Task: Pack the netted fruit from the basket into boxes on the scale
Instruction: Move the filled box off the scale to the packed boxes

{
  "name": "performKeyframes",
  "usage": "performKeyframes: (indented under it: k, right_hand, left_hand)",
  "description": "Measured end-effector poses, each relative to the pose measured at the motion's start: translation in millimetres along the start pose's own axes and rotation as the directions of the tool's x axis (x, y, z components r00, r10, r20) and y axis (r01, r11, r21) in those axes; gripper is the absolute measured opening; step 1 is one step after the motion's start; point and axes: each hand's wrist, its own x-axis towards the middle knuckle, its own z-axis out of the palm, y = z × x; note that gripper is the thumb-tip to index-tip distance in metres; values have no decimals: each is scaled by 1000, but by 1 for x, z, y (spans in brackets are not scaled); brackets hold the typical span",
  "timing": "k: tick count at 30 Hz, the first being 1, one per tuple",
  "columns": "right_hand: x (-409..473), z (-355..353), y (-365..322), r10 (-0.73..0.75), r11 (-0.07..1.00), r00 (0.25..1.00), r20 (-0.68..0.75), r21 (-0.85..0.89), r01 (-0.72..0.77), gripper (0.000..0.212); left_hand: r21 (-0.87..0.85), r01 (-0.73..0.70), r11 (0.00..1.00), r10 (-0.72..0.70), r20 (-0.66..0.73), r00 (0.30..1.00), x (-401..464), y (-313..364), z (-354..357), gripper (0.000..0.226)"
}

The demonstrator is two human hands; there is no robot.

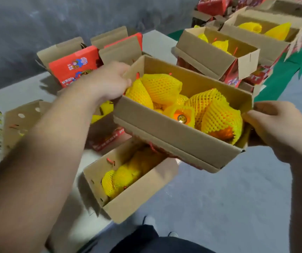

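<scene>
I hold a brown cardboard box (174,132) in the air between both hands. It is filled with several fruits in yellow foam netting (217,117). My left hand (108,83) grips the box's far left end wall, thumb over the rim. My right hand (281,128) grips the near right end, fingers curled round the corner. The box hangs tilted above another open box (133,196) that holds netted fruit (121,178) on a pale table. No basket or scale can be made out.
More open boxes with netted fruit stand at the back right (217,57) and far right (259,33). Red printed cartons (73,66) stand behind my left hand. A perforated cardboard flap (20,121) lies at left. Grey floor lies to the right, with my dark trousers and shoes (150,221) below.
</scene>
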Motion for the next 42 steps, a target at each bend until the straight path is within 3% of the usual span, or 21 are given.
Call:
performKeyframes:
  k: [4, 8, 10, 15, 19, 22, 23, 25, 26, 28, 30, 32, 34, 38, 42]
  right_hand:
    - [36, 19, 17, 75, 991, 997, 12, 110, -76, 8]
    - [59, 56, 30, 180, 968, 978, 110, 156, -195, 29]
    - [65, 77, 39, 211, 953, 964, 158, 186, -239, 28]
    - [82, 129, 74, 313, 907, 930, 190, 231, -353, 20]
    - [93, 156, 100, 382, 883, 899, 216, 200, -424, 33]
    - [105, 156, 103, 396, 874, 879, 266, 185, -450, 40]
    - [110, 151, 101, 392, 895, 876, 281, 105, -434, 38]
    - [119, 136, 96, 357, 929, 880, 313, -214, -300, 31]
    - [124, 127, 94, 322, 892, 898, 300, -413, -182, 29]
    - [133, 118, 88, 188, 717, 961, 203, -697, 7, 32]
    - [140, 122, 74, -8, 703, 989, 145, -703, 108, 26]
    - [147, 140, 60, -189, 751, 968, 167, -611, 252, 19]
    - [155, 166, 50, -275, 707, 926, 258, -599, 376, 33]
    - [182, 193, 50, -109, 622, 895, 432, -673, 400, 51]
    - [205, 186, 59, -138, 695, 874, 465, -584, 420, 44]
  left_hand:
    - [3, -28, 1000, 28, -9, 1000, 78, 11, 29, 30]
    - [58, -12, 998, 10, 27, 1000, 134, -8, 65, 32]
    - [42, -2, 999, 1, 31, 1000, 155, -21, 86, 32]
    - [87, 72, 994, -81, 111, 991, 184, -67, 146, 33]
    - [40, 95, 995, -99, 144, 985, 189, -90, 190, 34]
    - [-67, 125, 990, -121, 61, 991, 178, -103, 200, 37]
    - [-137, 134, 981, -133, 17, 991, 167, -104, 198, 37]
    - [-224, 88, 971, -110, -85, 990, 131, -103, 191, 38]
    - [-241, 69, 968, -109, -157, 981, 106, -104, 188, 39]
    - [-230, 95, 969, -162, -290, 943, 54, -113, 186, 41]
    - [-214, 223, 951, -279, -279, 919, 8, -125, 186, 36]
    - [-300, 387, 872, -444, -152, 883, -10, -127, 194, 35]
    - [-320, 449, 834, -501, -97, 860, -2, -114, 201, 39]
    - [-557, 425, 713, -559, -86, 825, 20, -76, 201, 42]
    - [-864, 262, 430, -688, -125, 715, 28, -49, 194, 41]
